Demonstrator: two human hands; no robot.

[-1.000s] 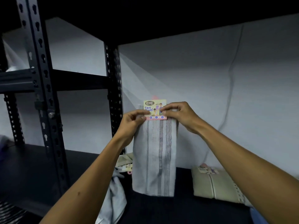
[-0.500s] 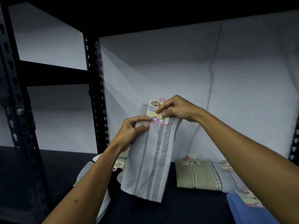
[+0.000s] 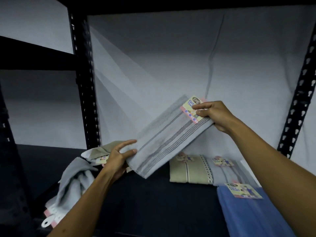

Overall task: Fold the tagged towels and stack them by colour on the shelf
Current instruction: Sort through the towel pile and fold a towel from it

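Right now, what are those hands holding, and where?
A folded grey towel: the right hand pinches its tagged end, the left hand grips the opposite lower end.

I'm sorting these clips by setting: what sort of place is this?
Probably a stockroom or storage corner. A black slotted metal rack stands against a bare wall, and tagged face towels, such as the blue towel, lie on the shelf.

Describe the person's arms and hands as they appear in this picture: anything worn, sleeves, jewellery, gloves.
Both arms are bare to the frame's bottom edge: no sleeves show. The left hand and right hand wear no gloves, and no rings, watch or bracelets are visible on the fingers or wrists. Nails look short and unpainted, though motion blur hides fine detail.
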